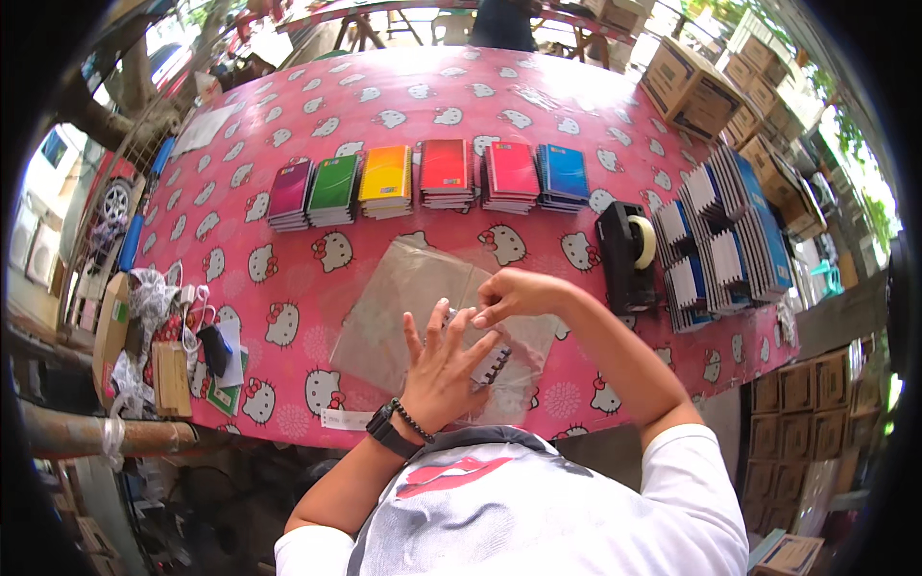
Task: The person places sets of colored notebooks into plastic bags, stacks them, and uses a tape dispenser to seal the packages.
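Note:
My left hand (444, 363) lies with its fingers spread over a spiral notebook (492, 367), whose black coil and edge show past the fingers. Most of that notebook is hidden beneath the hand. Just beyond it, my right hand (519, 294) is closed, thumb and fingers pressed together close to the left fingertips. What those fingers pinch, if anything, is hidden. Under both hands spreads a clear plastic sheet or bag (389, 298) on the pink patterned tablecloth (288, 374).
Stacks of spiral notebooks (386, 178) in several colours form a row beyond the hands. At right stand a black tape dispenser (619, 259) and taller blue notebook stacks (730, 230). Left are cords and a wooden box (173, 379). Cartons (687, 86) sit at the far right.

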Demonstrator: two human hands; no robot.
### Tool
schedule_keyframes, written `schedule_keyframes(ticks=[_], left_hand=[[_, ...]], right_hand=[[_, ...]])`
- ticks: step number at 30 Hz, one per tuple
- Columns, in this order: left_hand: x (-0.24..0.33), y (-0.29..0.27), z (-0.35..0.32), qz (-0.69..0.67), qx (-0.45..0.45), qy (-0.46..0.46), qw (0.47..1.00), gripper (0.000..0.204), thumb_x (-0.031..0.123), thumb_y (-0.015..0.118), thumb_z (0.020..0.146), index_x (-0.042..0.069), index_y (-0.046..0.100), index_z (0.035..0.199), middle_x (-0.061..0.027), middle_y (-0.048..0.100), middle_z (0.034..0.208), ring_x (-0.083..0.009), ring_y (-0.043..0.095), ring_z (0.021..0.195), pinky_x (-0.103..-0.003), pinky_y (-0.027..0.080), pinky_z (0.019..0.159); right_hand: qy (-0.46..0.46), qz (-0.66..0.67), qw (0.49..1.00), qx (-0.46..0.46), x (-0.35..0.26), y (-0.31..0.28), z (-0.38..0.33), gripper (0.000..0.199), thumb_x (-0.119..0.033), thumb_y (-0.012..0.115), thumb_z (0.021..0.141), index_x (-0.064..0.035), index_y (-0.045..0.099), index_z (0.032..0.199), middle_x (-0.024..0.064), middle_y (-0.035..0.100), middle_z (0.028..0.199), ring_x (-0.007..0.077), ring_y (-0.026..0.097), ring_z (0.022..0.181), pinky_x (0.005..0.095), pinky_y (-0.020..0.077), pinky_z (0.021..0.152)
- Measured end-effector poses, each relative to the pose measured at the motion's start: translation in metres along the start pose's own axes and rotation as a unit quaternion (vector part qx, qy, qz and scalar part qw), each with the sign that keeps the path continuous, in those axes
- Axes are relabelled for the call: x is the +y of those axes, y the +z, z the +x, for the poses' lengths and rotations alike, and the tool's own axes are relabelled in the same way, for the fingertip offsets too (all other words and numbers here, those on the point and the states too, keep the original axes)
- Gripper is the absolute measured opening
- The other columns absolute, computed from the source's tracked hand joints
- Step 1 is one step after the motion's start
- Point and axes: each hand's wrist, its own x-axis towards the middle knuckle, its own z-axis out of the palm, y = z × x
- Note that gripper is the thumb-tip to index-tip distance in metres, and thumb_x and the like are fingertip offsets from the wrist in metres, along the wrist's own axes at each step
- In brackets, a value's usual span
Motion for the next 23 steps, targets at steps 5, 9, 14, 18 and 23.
schedule_keyframes(ticks=[5, 9, 14, 18, 23], left_hand=[[-0.004, -0.003, 0.006, 0.12, -0.031, 0.092, 0.988, 0.085, 0.026, 0.076, 0.06, 0.024, 0.036, 0.134, -0.0071, 0.032, 0.139, -0.0341, 0.012, 0.137, -0.068, -0.002, 0.1], [-0.017, -0.026, 0.028, 0.024, -0.05, 0.113, 0.992, 0.079, 0.014, 0.074, 0.064, 0.011, 0.035, 0.133, -0.0082, 0.047, 0.123, -0.0305, 0.043, 0.118, -0.056, 0.011, 0.105], [0.03, -0.008, 0.07, -0.436, 0.065, -0.01, 0.898, 0.063, 0.019, 0.07, 0.079, 0.003, 0.035, 0.13, -0.0053, 0.048, 0.112, -0.0143, 0.05, 0.099, -0.028, 0.039, 0.092], [0.068, 0.042, 0.092, -0.536, -0.101, -0.05, 0.836, 0.074, 0.029, 0.064, 0.084, 0.001, 0.022, 0.138, -0.0109, 0.043, 0.121, -0.0213, 0.045, 0.107, -0.035, 0.035, 0.097], [0.08, 0.078, 0.098, -0.293, -0.128, 0.197, 0.927, 0.082, 0.033, 0.062, 0.086, 0.0, 0.012, 0.143, -0.0194, 0.021, 0.145, -0.0306, 0.023, 0.134, -0.038, 0.02, 0.108]], right_hand=[[0.068, 0.334, 0.935, 0.102, 0.072, 0.078, 0.011, 0.048, -0.049, 0.07, 0.072, -0.0055, 0.056, 0.087, -0.0024, 0.043, 0.061, 0.0086, 0.039, 0.052, 0.027, 0.032, 0.045], [0.004, 0.353, 0.89, 0.289, 0.061, 0.084, -0.027, 0.051, -0.047, 0.069, 0.075, -0.0056, 0.056, 0.102, 0.0059, 0.06, 0.086, 0.011, 0.054, 0.077, 0.027, 0.0444, 0.065], [-0.246, 0.518, 0.727, 0.378, 0.093, 0.14, -0.092, 0.072, -0.044, 0.067, 0.078, -0.0086, 0.033, 0.131, 0.0086, 0.049, 0.12, 0.0113, 0.048, 0.103, 0.0284, 0.0409, 0.085], [-0.17, 0.509, 0.651, 0.537, 0.077, 0.156, -0.142, 0.08, -0.041, 0.068, 0.076, -0.0076, 0.026, 0.136, 0.0133, 0.044, 0.13, 0.0185, 0.048, 0.115, 0.0295, 0.0449, 0.088], [-0.259, 0.531, 0.578, 0.562, 0.155, 0.144, -0.217, 0.086, -0.045, 0.065, 0.075, -0.0051, 0.022, 0.138, 0.0191, 0.042, 0.133, 0.0257, 0.054, 0.112, 0.0293, 0.0517, 0.082]])
